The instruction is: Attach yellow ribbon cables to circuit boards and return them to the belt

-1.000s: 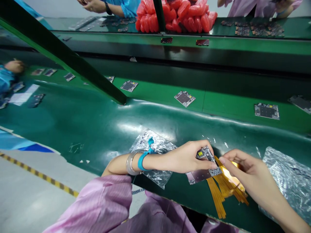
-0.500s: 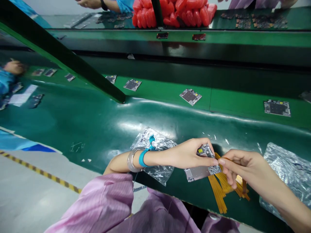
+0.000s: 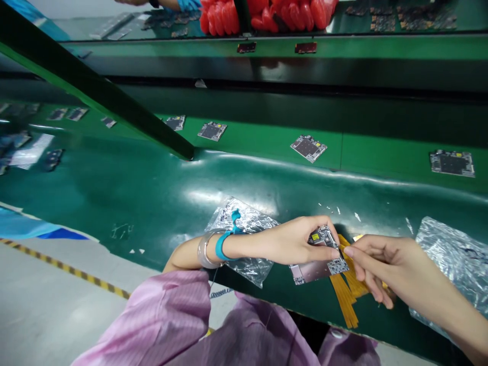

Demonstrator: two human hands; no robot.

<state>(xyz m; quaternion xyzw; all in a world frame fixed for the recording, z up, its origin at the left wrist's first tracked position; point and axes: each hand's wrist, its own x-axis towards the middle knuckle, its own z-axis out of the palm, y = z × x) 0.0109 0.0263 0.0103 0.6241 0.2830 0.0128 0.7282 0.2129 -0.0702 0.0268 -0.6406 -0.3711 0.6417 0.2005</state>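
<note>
My left hand (image 3: 301,240) is closed round a circuit board (image 3: 314,269), its thumb lying across the top near the right edge. The board has a yellow sticker and a broad grey metal shield, and it is held tilted above the table. At that right edge my right hand (image 3: 375,264) pinches what looks like a flat orange ribbon cable, mostly hidden by the fingers; a pale gold end (image 3: 357,237) peeks out above them. Beneath both hands, a fanned pile of orange ribbon cables (image 3: 346,302) rests on the table.
Crumpled clear plastic bags lie under my left forearm (image 3: 244,213) and beside my right arm (image 3: 450,254). Several circuit boards (image 3: 308,148) sit along the green belt (image 3: 259,140). A slanting green post (image 3: 114,101) crosses at left. Red bundles (image 3: 297,15) and a co-worker's arm (image 3: 168,4) are at the back.
My right fingers have shifted slightly, and the gold cable end now shows above the hand rather than below. Boards on the belt sit further right. The co-worker's hand at far left has left view.
</note>
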